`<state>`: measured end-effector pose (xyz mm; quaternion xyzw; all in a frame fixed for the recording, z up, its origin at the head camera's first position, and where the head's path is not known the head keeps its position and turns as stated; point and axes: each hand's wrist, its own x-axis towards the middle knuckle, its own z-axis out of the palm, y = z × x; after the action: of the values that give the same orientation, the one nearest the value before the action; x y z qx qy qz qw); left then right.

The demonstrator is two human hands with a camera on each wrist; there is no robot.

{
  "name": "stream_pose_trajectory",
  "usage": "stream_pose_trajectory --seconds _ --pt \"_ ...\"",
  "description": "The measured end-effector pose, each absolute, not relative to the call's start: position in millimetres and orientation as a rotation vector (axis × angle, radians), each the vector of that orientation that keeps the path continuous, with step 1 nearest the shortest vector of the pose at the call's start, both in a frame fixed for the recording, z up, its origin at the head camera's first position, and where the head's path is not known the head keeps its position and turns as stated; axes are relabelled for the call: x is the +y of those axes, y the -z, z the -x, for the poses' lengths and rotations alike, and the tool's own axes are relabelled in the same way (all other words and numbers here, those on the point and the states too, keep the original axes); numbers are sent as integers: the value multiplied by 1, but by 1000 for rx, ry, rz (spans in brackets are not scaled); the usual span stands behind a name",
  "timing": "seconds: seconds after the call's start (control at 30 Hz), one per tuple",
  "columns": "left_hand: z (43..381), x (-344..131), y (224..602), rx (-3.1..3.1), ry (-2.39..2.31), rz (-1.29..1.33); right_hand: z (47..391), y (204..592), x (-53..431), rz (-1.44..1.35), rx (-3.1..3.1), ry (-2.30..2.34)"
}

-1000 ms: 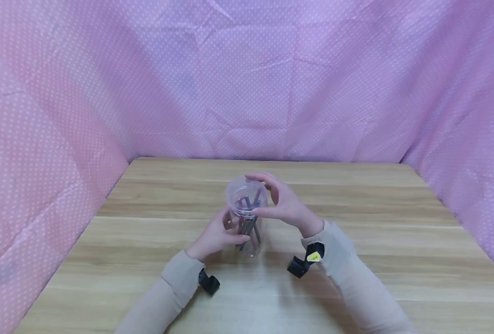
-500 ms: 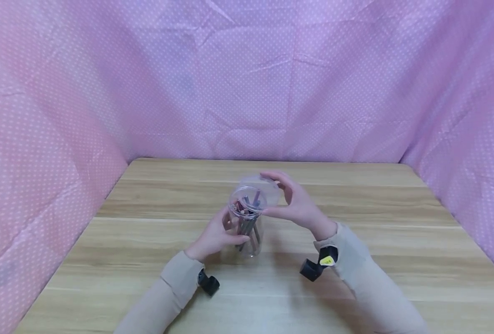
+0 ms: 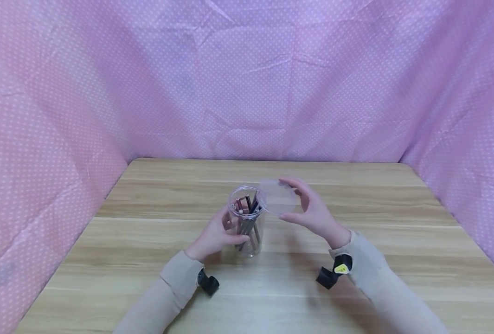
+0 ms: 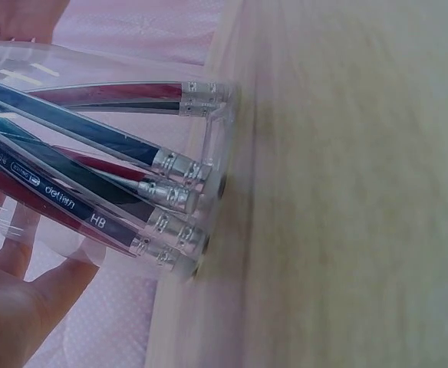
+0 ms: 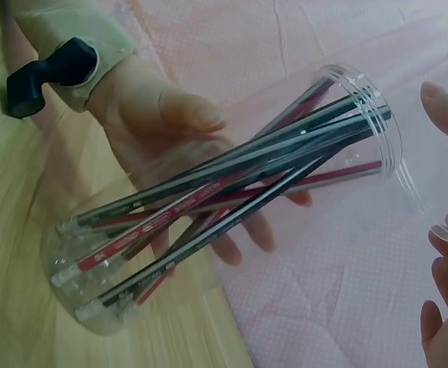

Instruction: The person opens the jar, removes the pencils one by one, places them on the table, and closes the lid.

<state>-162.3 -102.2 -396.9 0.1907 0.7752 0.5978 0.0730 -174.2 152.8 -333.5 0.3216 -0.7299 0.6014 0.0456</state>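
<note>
A clear plastic jar of pencils stands upright on the wooden table, its mouth uncovered. My left hand grips its side, thumb in front and fingers behind. Inside lean several dark and red pencils; in the left wrist view the silver ferrules and erasers of the pencils sit at the jar's base, and one barrel reads HB. Just right of the jar's rim, my right hand pinches a round translucent lid by its edge between thumb and fingers. The lid is tilted and overlaps the rim in the head view.
The light wooden table stretches around both hands. Pink dotted cloth hangs behind it and along both sides. A black wrist camera sits on the right sleeve, another black camera on the left.
The right hand has lifted the lid off the jar's mouth and carried it to the right. My left hand and the jar have stayed in place.
</note>
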Motion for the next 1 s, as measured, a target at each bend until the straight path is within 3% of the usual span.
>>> stream_pose_trajectory --seconds 0.53,1.0 --pt "161 -101 395 2291 -1829 -610 180 359 195 -845 -2575 -1652" --pt "161 -101 395 2238 -1842 -615 186 391 200 -893 -2879 -1295"
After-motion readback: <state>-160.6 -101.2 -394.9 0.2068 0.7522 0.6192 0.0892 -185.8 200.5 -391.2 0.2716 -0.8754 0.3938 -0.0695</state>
